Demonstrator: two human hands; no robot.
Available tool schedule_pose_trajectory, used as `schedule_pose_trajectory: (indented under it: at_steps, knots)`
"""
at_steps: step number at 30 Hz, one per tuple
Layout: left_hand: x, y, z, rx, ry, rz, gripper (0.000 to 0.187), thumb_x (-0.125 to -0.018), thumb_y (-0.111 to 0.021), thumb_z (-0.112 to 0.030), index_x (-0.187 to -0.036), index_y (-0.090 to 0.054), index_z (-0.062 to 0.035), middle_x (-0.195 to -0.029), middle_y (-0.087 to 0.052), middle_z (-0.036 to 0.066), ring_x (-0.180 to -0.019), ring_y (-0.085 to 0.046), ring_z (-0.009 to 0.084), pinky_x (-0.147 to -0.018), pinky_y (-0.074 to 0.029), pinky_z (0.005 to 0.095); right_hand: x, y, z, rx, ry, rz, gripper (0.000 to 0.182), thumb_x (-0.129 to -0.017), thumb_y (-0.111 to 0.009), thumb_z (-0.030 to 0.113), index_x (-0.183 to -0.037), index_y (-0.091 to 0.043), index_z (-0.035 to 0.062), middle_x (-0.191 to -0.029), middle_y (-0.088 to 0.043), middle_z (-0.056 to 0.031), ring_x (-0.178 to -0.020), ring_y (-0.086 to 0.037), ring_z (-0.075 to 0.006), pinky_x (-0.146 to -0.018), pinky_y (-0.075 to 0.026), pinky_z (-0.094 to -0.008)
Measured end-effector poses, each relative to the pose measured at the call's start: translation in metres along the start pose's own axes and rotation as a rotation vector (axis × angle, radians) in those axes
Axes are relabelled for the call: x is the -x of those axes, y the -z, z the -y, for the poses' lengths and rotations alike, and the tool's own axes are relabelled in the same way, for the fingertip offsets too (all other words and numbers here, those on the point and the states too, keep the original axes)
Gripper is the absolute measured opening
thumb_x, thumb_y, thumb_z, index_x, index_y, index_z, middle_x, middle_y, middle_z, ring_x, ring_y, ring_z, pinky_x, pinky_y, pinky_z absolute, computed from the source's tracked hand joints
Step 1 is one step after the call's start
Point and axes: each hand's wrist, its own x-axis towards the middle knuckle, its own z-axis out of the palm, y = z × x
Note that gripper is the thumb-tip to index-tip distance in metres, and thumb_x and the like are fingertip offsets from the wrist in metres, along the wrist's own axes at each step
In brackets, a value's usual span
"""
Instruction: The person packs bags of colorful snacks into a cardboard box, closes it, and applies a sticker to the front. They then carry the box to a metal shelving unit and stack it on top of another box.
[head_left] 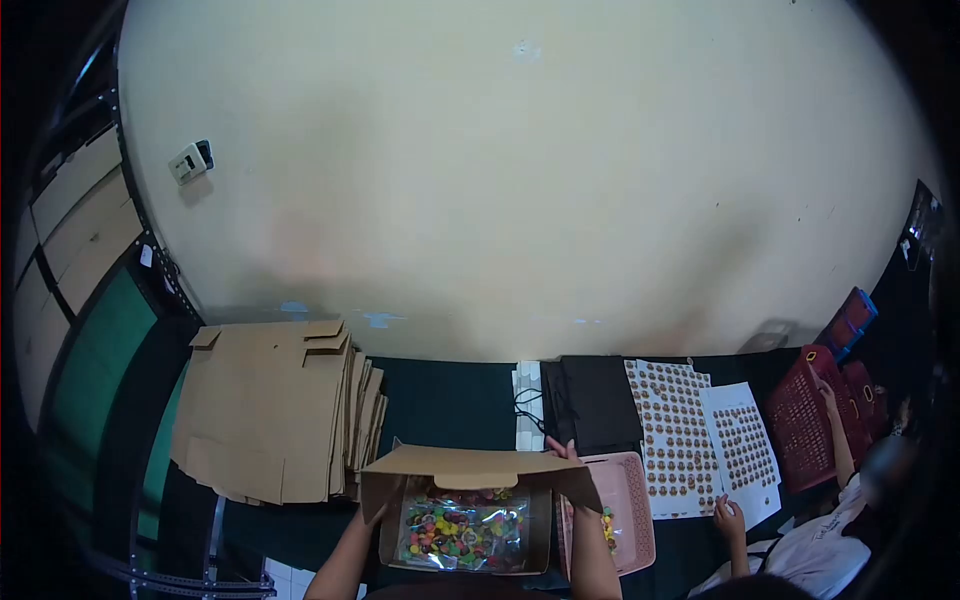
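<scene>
An open cardboard box [465, 462] stands in front of me, its lid flap raised. Inside lies a clear plastic bag of colourful candies [465, 535]. My left hand [371, 517] is at the box's left side, its fingers hidden by the side flap. At the far right corner of the lid, my right hand [563, 448] shows a few fingertips above the cardboard edge and seems to hold the flap from behind; the rest is hidden. Right beside the box, partly behind my right forearm, is a pink plastic basket [632, 515] with a few candies inside.
Flattened cardboard boxes [260, 415] are stacked at left. Black bags [598, 405] and white packs [528, 400] lie at the back. Sticker sheets [675, 440] are at right, where a co-worker's hand [731, 517] touches one. The co-worker's other hand is at a red basket [800, 430].
</scene>
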Motion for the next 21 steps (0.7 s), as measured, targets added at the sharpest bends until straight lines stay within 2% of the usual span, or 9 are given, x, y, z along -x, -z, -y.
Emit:
schedule_pose_trajectory:
  at_steps: [3,4,9,11,13,16,17,19,21]
  knots:
    - [0.000,-0.002,0.036,0.265,-0.024,0.036,0.044,-0.091,-0.047,-0.022,-0.128,-0.042,-0.0009,-0.121,-0.051,0.012,-0.119,-0.043,0.0182,-0.096,-0.036,0.0308,-0.001,0.003,-0.004,0.416,0.075,0.094,0.056,-0.096,-0.034,0.042,-0.130,-0.041,-0.0016,-0.095,-0.061,-0.0032,-0.084,-0.056,-0.0103,-0.080,-0.042,-0.0227]
    - [0.011,-0.007,0.051,0.352,-0.033,0.047,0.044,-0.091,-0.047,-0.024,-0.128,-0.042,-0.0010,-0.122,-0.051,0.012,-0.119,-0.043,0.0179,-0.096,-0.036,0.0309,0.004,-0.009,-0.002,0.226,-0.044,-0.004,0.057,-0.095,-0.037,0.045,-0.125,-0.047,-0.0019,-0.103,-0.058,-0.0043,-0.087,-0.053,-0.0097,-0.083,-0.041,-0.0237]
    - [-0.023,0.002,0.100,0.870,-0.006,0.196,0.056,-0.094,-0.040,-0.043,-0.131,-0.039,-0.0021,-0.127,-0.047,0.011,-0.118,-0.043,0.0166,-0.097,-0.036,0.0314,0.020,-0.017,0.010,0.408,-0.209,-0.004,0.052,-0.088,-0.055,0.039,-0.123,-0.047,0.0010,-0.116,-0.053,-0.0106,-0.104,-0.051,-0.0159,-0.089,-0.040,-0.0294]
    - [-0.012,0.007,0.075,0.545,-0.074,0.144,0.060,-0.092,-0.046,-0.040,-0.138,-0.028,-0.0043,-0.133,-0.040,0.012,-0.122,-0.040,0.0221,-0.100,-0.033,0.0329,0.039,-0.044,0.022,0.837,-0.252,-0.036,0.055,-0.083,-0.061,0.032,-0.127,-0.043,0.0058,-0.114,-0.055,-0.0123,-0.103,-0.052,-0.0184,-0.089,-0.040,-0.0295]
    - [0.010,0.005,0.039,0.403,-0.027,0.147,0.068,-0.089,-0.052,-0.038,-0.140,-0.020,-0.0060,-0.135,-0.037,0.013,-0.124,-0.037,0.0244,-0.102,-0.030,0.0340,0.040,-0.030,-0.005,0.825,-0.226,-0.028,0.060,-0.079,-0.065,0.030,-0.129,-0.042,0.0064,-0.116,-0.053,-0.0174,-0.106,-0.052,-0.0227,-0.090,-0.040,-0.0307]
    - [0.016,0.002,0.033,0.130,0.026,0.136,0.088,-0.082,-0.063,-0.036,-0.143,-0.005,-0.0093,-0.140,-0.029,0.017,-0.128,-0.032,0.0279,-0.104,-0.027,0.0360,0.044,-0.041,-0.026,1.211,0.175,-0.263,0.067,-0.076,-0.067,0.028,-0.130,-0.037,-0.0001,-0.112,-0.052,-0.0235,-0.105,-0.051,-0.0332,-0.092,-0.040,-0.0359]
    - [0.015,0.002,0.038,-0.002,0.040,0.132,0.098,-0.078,-0.068,-0.035,-0.143,0.001,-0.0109,-0.142,-0.025,0.020,-0.130,-0.030,0.0290,-0.105,-0.025,0.0369,0.045,-0.042,-0.031,1.210,0.176,-0.254,0.067,-0.076,-0.067,0.028,-0.130,-0.037,-0.0001,-0.112,-0.052,-0.0235,-0.105,-0.051,-0.0332,-0.092,-0.040,-0.0359]
    - [0.011,0.001,0.045,0.051,0.036,0.119,0.104,-0.075,-0.071,-0.034,-0.143,0.005,-0.0095,-0.139,-0.031,0.023,-0.127,-0.034,0.0292,-0.103,-0.028,0.0361,0.059,-0.058,-0.026,1.441,0.313,-0.566,0.071,-0.075,-0.068,0.027,-0.130,-0.034,-0.0037,-0.113,-0.048,-0.0250,-0.109,-0.048,-0.0338,-0.096,-0.035,-0.0388]
    - [0.015,0.000,0.039,0.093,0.325,0.063,0.099,-0.076,-0.070,-0.031,-0.143,-0.003,-0.0057,-0.134,-0.039,0.023,-0.123,-0.041,0.0298,-0.101,-0.032,0.0351,0.059,-0.052,-0.030,1.194,0.163,-0.555,0.072,-0.078,-0.064,0.032,-0.130,-0.032,-0.0052,-0.126,-0.040,-0.0285,-0.120,-0.039,-0.0348,-0.101,-0.030,-0.0392]
